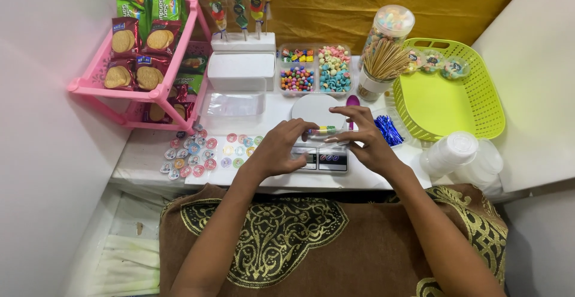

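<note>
Candy skewer (323,130), pinched at each end by left hand (280,148) and right hand (364,135) above the kitchen scale (317,130), looks light, thin and snappable, best gripped by its ends.

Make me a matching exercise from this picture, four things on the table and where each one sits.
Things:
1. pink plastic rack of biscuit packets
2. lime green plastic basket
3. bundle of wooden skewers in a cup
4. round colourful stickers

Places:
A. far right of the table
B. flat on the table, near the left hand
C. far left, against the wall
D. between the sweets tray and the basket

Pairs: 1-C, 2-A, 3-D, 4-B
</note>
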